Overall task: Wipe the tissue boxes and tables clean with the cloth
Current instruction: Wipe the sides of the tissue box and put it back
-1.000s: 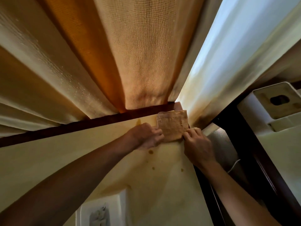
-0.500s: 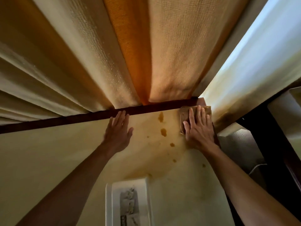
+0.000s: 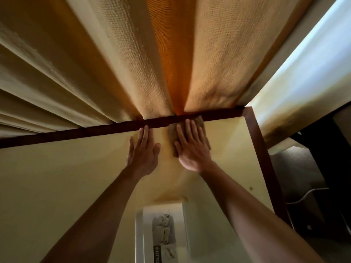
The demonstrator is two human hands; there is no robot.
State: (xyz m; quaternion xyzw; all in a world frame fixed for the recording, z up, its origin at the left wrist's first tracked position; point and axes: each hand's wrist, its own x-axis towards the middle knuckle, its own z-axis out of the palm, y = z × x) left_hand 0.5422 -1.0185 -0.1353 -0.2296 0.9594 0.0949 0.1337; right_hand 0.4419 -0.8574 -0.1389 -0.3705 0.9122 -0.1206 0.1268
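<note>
A folded tan cloth (image 3: 199,122) lies on the pale yellow table (image 3: 57,177) at its far dark wooden edge. My right hand (image 3: 191,147) presses flat on the cloth with straight fingers and covers most of it. Just to its left, my left hand (image 3: 143,152) rests flat on the bare tabletop, fingertips at the dark border. A white tissue box (image 3: 163,234) with tissue showing in its slot stands near me at the bottom centre.
Heavy beige and orange curtains (image 3: 133,63) hang right behind the table's far edge. The table's dark right edge (image 3: 266,168) drops off to a shadowed floor area with a white cable (image 3: 307,194). A small brown spot (image 3: 251,188) sits near the right edge.
My right hand has slid the cloth leftward along the far edge, over the brown stains seen earlier. My left hand now lies close beside it.
</note>
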